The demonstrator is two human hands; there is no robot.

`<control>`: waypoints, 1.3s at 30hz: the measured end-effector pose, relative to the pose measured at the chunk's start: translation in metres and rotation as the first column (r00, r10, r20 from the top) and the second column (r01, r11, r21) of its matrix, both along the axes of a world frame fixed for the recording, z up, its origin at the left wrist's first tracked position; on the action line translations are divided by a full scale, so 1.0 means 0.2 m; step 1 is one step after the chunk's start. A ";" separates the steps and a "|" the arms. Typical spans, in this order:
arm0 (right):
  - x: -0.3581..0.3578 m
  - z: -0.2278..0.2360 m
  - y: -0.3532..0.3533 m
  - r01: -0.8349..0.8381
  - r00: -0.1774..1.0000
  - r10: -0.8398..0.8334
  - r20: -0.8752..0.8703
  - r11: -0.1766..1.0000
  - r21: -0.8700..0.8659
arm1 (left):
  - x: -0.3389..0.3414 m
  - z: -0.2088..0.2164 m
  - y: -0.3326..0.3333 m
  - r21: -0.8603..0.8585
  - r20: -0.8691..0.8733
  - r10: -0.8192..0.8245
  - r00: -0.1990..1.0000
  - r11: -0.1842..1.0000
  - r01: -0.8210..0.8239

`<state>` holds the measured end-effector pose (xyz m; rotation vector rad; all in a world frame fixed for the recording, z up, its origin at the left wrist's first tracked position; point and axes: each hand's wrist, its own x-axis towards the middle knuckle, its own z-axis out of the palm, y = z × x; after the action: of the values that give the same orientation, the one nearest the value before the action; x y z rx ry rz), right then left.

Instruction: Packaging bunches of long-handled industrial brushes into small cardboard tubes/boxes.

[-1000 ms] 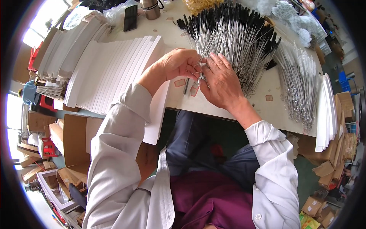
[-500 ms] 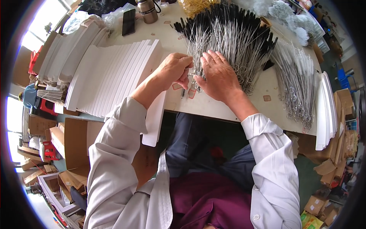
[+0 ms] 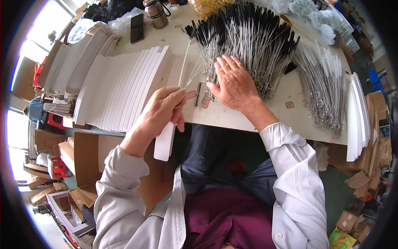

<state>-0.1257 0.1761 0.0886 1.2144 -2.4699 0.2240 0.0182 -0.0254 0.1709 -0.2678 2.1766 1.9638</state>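
Observation:
A big pile of thin wire-handled brushes with black bristles (image 3: 253, 45) lies fanned out on the pale table (image 3: 265, 117), bristles pointing away from me. My right hand (image 3: 237, 85) rests flat on the pile's near left part, fingers stretched out. Left of the pile, my left hand (image 3: 159, 108) is closed on the near ends of a few wire-handled brushes (image 3: 186, 66); their exact number is unclear. A small thin dark-bristled brush (image 3: 198, 95) lies on the table between my hands. Under my left wrist, a long white box (image 3: 164, 147) juts over the table's front edge.
A row of flat white boxes (image 3: 116, 87) fills the left side. At the back are a phone (image 3: 137, 28) and a metal bottle (image 3: 156, 14). White-bristled wire brushes (image 3: 321, 83) and more white boxes (image 3: 357, 118) lie right. Cardboard boxes (image 3: 86, 159) stand below left.
My left hand has moved toward me and to the left, drawing a few brushes partly out of the pile. The right hand stays nearly in place on the pile.

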 end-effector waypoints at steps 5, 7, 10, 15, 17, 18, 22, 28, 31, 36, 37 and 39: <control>0.01 0.03 -0.01 0.018 0.999 -0.019 0.026 0.999 0.048 | 0.23 0.07 -0.03 0.015 0.003 0.054 0.999 0.998 -0.054; 0.00 0.01 -0.01 0.016 1.000 -0.016 -0.023 0.999 0.034 | 0.31 0.10 -0.03 -0.008 0.020 0.066 0.998 0.998 -0.066; 0.01 -0.01 -0.01 0.017 1.000 -0.017 -0.010 1.000 -0.008 | 0.42 0.14 -0.02 -0.026 -0.036 0.148 0.988 0.989 -0.149; 0.03 0.01 0.02 -0.079 0.985 0.117 0.130 0.960 -0.269 | 0.47 0.10 0.03 0.030 -0.144 0.096 0.985 0.995 -0.092; 0.15 0.11 0.07 -0.052 0.821 0.351 0.450 0.832 -0.553 | 0.45 0.10 0.10 0.055 -0.146 0.086 0.985 0.995 -0.079; 0.21 0.15 0.10 -0.054 0.815 0.354 0.459 0.835 -0.548 | 0.44 0.09 0.13 0.077 -0.151 0.072 0.986 0.995 -0.061; 0.39 0.20 0.21 0.352 0.024 0.871 0.491 0.452 -0.819 | 0.41 -0.01 0.25 0.079 -0.099 -0.149 0.984 0.984 0.158; 0.50 0.20 0.31 0.643 0.125 0.906 0.403 0.235 -0.729 | 0.30 -0.13 0.46 0.278 -0.047 -0.308 0.950 0.910 0.309; 0.50 0.17 0.42 0.689 0.251 0.842 0.477 0.191 -0.699 | 0.30 -0.16 0.52 0.474 0.010 -0.270 0.963 0.849 0.233; 0.52 0.13 0.53 0.691 0.371 0.807 0.460 0.092 -0.717 | 0.30 -0.25 0.60 0.588 0.050 -0.276 0.960 0.785 0.195; 0.52 0.13 0.53 0.700 0.419 0.771 0.481 0.063 -0.711 | 0.30 -0.26 0.62 0.579 0.059 -0.251 0.966 0.797 0.172; 0.54 0.11 0.54 0.701 0.435 0.763 0.478 0.047 -0.711 | 0.29 -0.26 0.66 0.559 0.087 -0.267 0.960 0.811 0.175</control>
<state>-0.0181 0.2839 0.1112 0.2228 -1.5331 2.9111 0.0758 0.1076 0.1183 -0.0700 1.3870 2.2250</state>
